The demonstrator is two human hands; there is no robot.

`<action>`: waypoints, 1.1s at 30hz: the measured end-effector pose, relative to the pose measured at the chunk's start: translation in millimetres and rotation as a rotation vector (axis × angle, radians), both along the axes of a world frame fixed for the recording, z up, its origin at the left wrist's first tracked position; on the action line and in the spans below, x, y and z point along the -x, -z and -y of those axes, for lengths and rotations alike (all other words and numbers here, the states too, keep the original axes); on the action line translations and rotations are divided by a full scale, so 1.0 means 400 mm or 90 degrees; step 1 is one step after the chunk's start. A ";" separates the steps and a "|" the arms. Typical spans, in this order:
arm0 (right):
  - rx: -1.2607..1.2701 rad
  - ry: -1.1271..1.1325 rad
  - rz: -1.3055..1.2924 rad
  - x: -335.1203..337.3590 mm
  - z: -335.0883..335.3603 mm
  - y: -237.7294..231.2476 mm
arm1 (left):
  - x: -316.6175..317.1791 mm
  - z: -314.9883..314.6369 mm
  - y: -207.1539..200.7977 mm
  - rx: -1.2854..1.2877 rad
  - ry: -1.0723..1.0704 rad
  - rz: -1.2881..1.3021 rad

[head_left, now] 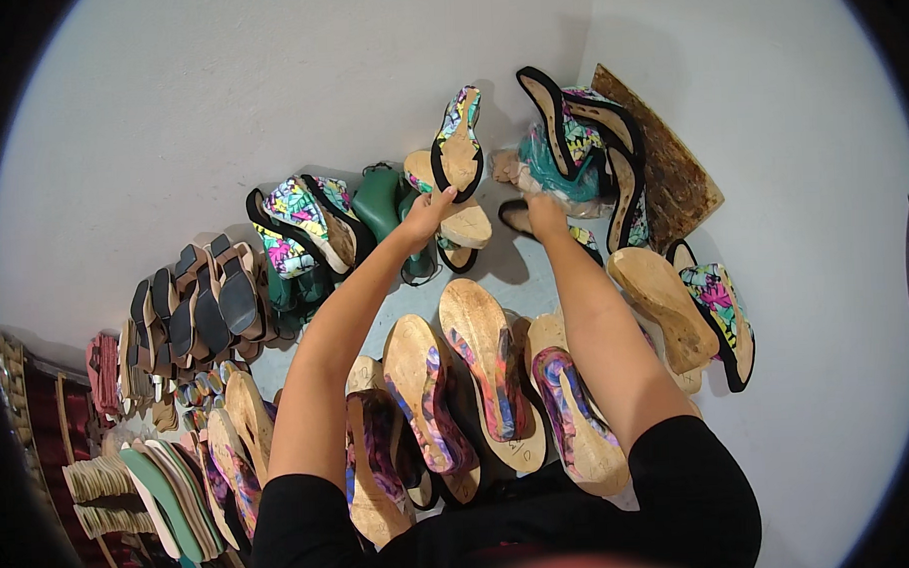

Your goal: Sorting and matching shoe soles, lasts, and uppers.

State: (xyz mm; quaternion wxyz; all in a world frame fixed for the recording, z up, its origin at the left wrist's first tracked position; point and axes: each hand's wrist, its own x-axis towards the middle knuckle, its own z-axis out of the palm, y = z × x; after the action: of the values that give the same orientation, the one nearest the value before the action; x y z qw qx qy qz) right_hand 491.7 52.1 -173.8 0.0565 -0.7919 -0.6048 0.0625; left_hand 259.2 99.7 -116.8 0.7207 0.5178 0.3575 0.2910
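My left hand [430, 217] is closed on a wedge shoe sole [460, 162] with a black rim and a colourful patterned heel, its thumb on the rim. Just below that sole sit a plain tan wedge sole [467, 226] and a black-rimmed one [459, 256]. To the right, my right hand [545, 217] is closed over another black-rimmed patterned wedge sole [583, 241], covering its middle; the fingertips are mostly hidden. Behind that hand lies a clear plastic bag [571, 185] with teal and tan things in it, under more black-rimmed patterned wedges [549, 120].
Nearer me stand several tan wedges [476, 333] with purple-patterned heels. Patterned wedges [302, 224], green shoe lasts [377, 207] and dark-soled shoes [200, 303] are at left. Flat insoles [172, 499] are stacked lower left. A brown board [671, 166] leans against the white wall.
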 end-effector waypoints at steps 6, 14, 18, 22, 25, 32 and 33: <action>-0.592 0.168 -0.133 -0.045 -0.013 -0.187 | -0.074 -0.011 0.066 0.045 -0.018 -0.057; -0.264 0.272 -0.486 -0.086 -0.139 -0.283 | -0.180 -0.050 0.178 0.096 0.091 0.090; -0.128 0.188 -0.655 -0.053 -0.159 -0.228 | -0.167 -0.040 0.197 0.087 0.058 0.022; -0.084 0.106 -0.797 -0.036 -0.169 -0.191 | -0.171 -0.046 0.210 0.058 0.102 -0.139; -0.058 0.040 -0.792 0.021 -0.184 -0.186 | -0.156 -0.059 0.226 0.088 0.112 -0.075; -0.089 -0.039 -0.790 -0.039 -0.237 -0.038 | -0.200 -0.038 0.223 0.001 0.238 -0.126; -0.064 0.009 -0.735 0.018 -0.229 -0.055 | -0.172 -0.051 0.229 -0.116 0.218 -0.300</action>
State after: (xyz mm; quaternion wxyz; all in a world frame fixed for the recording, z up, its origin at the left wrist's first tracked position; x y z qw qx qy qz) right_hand 484.6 143.6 -151.7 0.4153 -0.6295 -0.4730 0.4555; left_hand 328.1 120.1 -208.2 0.6072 0.6863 0.3947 0.0677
